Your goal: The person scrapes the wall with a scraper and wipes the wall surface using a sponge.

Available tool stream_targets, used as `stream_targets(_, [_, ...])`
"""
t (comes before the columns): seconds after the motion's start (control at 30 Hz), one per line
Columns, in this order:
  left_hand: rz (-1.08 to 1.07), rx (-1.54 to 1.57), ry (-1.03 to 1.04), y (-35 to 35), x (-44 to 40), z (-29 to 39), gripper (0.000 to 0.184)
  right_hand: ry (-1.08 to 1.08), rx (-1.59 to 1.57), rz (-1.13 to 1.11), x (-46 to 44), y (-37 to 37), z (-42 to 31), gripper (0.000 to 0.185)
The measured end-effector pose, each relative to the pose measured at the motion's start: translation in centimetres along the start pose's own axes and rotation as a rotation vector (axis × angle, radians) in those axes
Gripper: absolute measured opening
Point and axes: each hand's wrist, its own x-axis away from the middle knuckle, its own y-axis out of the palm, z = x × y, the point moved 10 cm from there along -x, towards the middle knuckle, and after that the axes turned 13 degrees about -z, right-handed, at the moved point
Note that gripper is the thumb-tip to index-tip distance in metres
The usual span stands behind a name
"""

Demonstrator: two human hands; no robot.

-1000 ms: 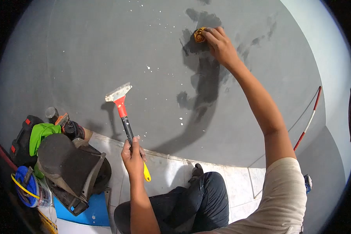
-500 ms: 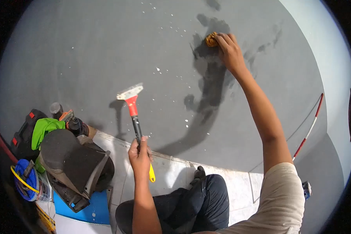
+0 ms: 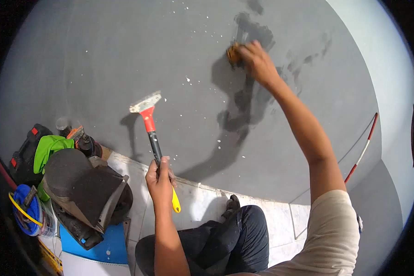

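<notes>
My right hand (image 3: 258,60) is closed around a yellow-brown sponge (image 3: 233,55) that sits against the grey wall (image 3: 124,55); the fingers are a little blurred. Dark damp patches (image 3: 257,34) spread over the wall around and below it, partly mixed with my arm's shadow. White paint specks (image 3: 188,80) dot the surface. Lower down, my left hand (image 3: 161,180) grips a long-handled scraper (image 3: 155,145) by its black and yellow handle. The scraper's red neck and flat metal head point upward, in front of the wall.
At left stand a black bag (image 3: 85,188), a green cloth (image 3: 51,149), a black case (image 3: 30,152) and a blue-rimmed bucket (image 3: 25,211). A blue sheet (image 3: 94,246) lies on the pale tiled floor (image 3: 193,202). A red-and-white rod (image 3: 363,149) leans at right.
My right hand has moved the sponge left and slightly down across the wall. The scraper in my left hand has shifted slightly left and up.
</notes>
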Motion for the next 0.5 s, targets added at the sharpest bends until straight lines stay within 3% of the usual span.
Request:
stream_targets(0.1, [0.007, 0.062, 0.044, -0.3, -0.2, 0.1, 0.025, -0.004, -0.052, 0.127, -4.5, -3.6, 0.6, 0.041])
stream_targets(0.23, [0.0, 0.018, 0.02, -0.4, -0.2, -0.3, 0.026, -0.034, 0.028, 0.073, -5.9, -0.6, -0.5, 0.035])
stream_targets(0.3, [0.009, 0.018, 0.044, -0.5, -0.3, 0.5, 0.026, -0.182, 0.044, 0.076, -4.8, 0.6, -3.0, 0.031])
stream_targets(0.37, [-0.005, 0.023, 0.007, -0.1, 0.2, 0.9, 0.026, -0.149, 0.046, 0.042, -5.4, 1.4, -1.4, 0.032])
stream_targets(0.43, [0.002, 0.008, 0.039, -0.3, 0.1, 0.4, 0.031, 0.041, 0.054, 0.05, -5.5, -0.2, -0.1, 0.033])
stream_targets(0.5, [0.0, 0.02, 0.04, -0.3, -0.1, 0.6, 0.031, -0.009, 0.047, 0.056, -5.3, 0.8, -1.1, 0.033])
